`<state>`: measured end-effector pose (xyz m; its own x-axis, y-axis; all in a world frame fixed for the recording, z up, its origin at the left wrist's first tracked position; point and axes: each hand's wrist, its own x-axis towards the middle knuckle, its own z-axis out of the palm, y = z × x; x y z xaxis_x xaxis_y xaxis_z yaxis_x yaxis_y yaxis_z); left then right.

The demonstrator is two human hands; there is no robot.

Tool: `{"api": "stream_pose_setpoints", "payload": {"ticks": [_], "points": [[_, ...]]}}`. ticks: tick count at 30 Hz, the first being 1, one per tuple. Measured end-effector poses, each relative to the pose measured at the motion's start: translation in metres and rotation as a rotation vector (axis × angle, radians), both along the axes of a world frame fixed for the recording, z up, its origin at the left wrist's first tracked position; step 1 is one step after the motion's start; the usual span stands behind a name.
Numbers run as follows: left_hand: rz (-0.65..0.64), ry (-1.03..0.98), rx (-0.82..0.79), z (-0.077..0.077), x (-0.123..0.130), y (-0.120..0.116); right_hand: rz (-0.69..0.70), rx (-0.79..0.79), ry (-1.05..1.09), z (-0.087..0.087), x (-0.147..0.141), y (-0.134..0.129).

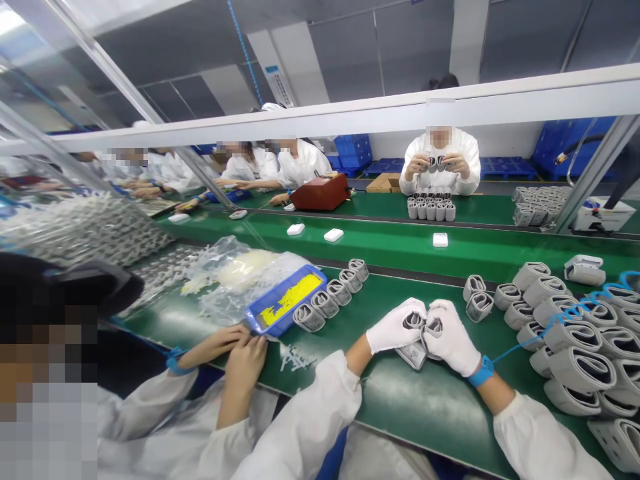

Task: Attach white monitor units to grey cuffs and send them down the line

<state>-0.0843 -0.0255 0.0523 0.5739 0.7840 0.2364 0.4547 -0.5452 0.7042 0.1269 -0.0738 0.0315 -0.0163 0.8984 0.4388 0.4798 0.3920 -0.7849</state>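
Note:
Both my hands wear white gloves and meet above the green tabletop in front of me. My left hand (395, 329) is closed around a rolled grey cuff (414, 321), its spiral end facing up. In my right hand (454, 341) is a second rolled grey cuff (434, 327), pressed close beside the first. Under my fingers lies a flat-sided grey piece (414, 355) with faint print; whether it belongs to one of these rolls I cannot tell. A blue wrist strap (481, 372) circles my right wrist.
Rolled cuffs (583, 367) are piled at right, crossed by a blue coiled cord (575, 310). More cuffs (325, 303) line up by a blue tray (257, 313) of yellow pieces. A co-worker's hands (245, 353) rest at left. White devices (333, 235) sit on the green belt (385, 241).

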Motion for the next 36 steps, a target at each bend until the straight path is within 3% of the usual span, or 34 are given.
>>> {"api": "stream_pose_setpoints", "payload": {"ticks": [4, 8, 13, 18, 23, 27, 31, 36], "points": [[-0.047, -0.065, -0.005, -0.009, 0.014, 0.007, -0.13, 0.02, 0.006, -0.005, -0.009, -0.001], [-0.068, -0.278, -0.029, -0.022, 0.032, 0.014, -0.278, 0.049, -0.015, -0.008, -0.016, 0.001], [0.126, -0.373, 0.008, -0.033, 0.033, 0.013, -0.441, 0.114, -0.027, -0.01, -0.016, 0.011], [0.214, -0.385, 0.003, -0.03, 0.029, 0.016, -0.507, 0.157, -0.007, -0.011, -0.011, 0.017], [0.345, -0.368, 0.028, -0.029, 0.013, 0.031, -0.533, 0.143, 0.007, -0.01, -0.007, 0.015], [0.411, -0.269, 0.108, -0.033, -0.015, 0.045, -0.517, 0.12, -0.02, -0.009, -0.006, 0.014], [0.556, -0.204, 0.162, -0.039, -0.042, 0.057, -0.499, 0.105, -0.061, -0.011, -0.008, 0.015], [0.723, -0.185, 0.228, -0.037, -0.052, 0.062, -0.459, 0.095, -0.088, -0.013, -0.008, 0.015]]}}
